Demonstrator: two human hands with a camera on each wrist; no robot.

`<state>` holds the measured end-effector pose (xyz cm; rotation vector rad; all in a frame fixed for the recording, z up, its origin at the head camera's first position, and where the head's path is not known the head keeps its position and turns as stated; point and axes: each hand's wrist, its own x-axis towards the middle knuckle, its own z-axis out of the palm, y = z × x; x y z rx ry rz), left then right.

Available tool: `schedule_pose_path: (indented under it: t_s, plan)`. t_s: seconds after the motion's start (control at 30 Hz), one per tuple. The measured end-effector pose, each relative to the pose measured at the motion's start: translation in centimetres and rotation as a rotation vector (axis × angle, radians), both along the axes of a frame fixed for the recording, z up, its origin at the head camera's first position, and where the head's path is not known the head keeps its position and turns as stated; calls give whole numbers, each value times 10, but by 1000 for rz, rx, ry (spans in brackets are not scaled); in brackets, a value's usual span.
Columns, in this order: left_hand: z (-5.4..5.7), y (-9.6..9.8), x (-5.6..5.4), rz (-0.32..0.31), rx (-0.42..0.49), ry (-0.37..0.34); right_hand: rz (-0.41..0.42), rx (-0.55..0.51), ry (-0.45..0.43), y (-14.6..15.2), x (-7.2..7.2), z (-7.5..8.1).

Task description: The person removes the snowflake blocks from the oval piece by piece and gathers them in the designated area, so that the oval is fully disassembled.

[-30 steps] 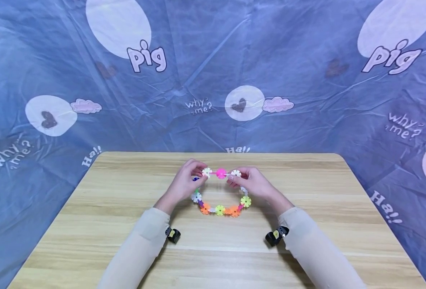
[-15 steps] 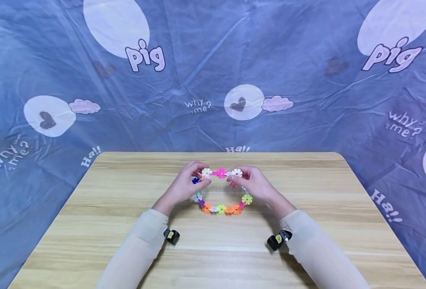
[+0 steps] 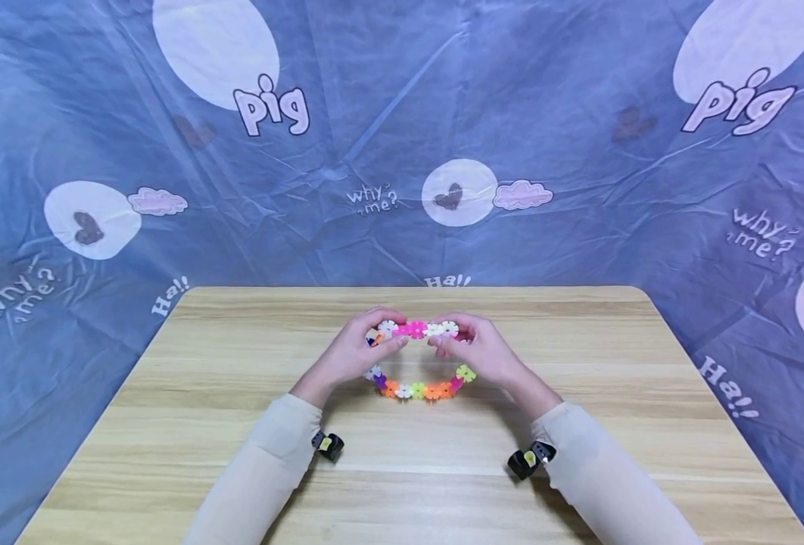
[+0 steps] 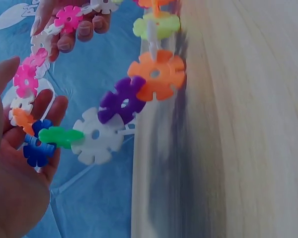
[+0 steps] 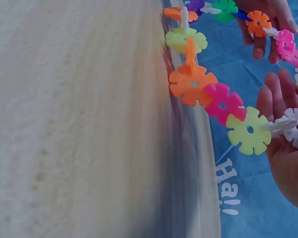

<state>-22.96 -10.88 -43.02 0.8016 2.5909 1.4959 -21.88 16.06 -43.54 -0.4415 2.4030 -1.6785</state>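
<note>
A closed ring of slotted plastic flower discs (image 3: pixel 418 390) in white, pink, orange, yellow, purple, green and blue hangs between my hands. My left hand (image 3: pixel 353 350) holds its upper left part, with thumb and fingers on either side of the chain. At the upper right my right hand (image 3: pixel 481 350) grips it close to a white disc (image 3: pixel 449 328). Between the two thumbs shows a pink disc (image 3: pixel 417 329). The left wrist view shows a green disc (image 4: pixel 61 137) and a blue disc (image 4: pixel 38 151) against the left fingers. A yellow disc (image 5: pixel 249 130) hangs just outside the right hand.
Beneath the ring is a wood-grain table (image 3: pixel 416 469). A blue printed cloth (image 3: pixel 347 129) hangs behind and beside it. Each wrist carries a small black camera, a left one (image 3: pixel 328 446) and a right one (image 3: pixel 528 460).
The left hand has shifted slightly right along the ring's top. The top discs have turned, so more faces show. The ring's lower edge has risen a little in view.
</note>
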Motion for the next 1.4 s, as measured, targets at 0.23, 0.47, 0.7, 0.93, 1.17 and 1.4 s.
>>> schedule_pose_path:
  t_s: [0.23, 0.47, 0.7, 0.93, 1.17, 1.4]
  plan:
    - [4, 4, 3, -28, 46, 51, 2, -43, 1, 1, 5, 1]
    - [8, 6, 6, -34, 25, 76, -2, -48, 20, 1, 10, -1]
    - [14, 8, 10, -50, -26, 102, 15, -107, 32, -2, 15, 2]
    - [15, 9, 12, -96, -31, 196, 32, -85, 106, -7, 16, 2]
    - [14, 9, 13, -90, -33, 239, 25, -97, 112, -10, 18, 4]
    - [14, 8, 13, -89, 42, 202, 14, -99, 121, -12, 18, 3]
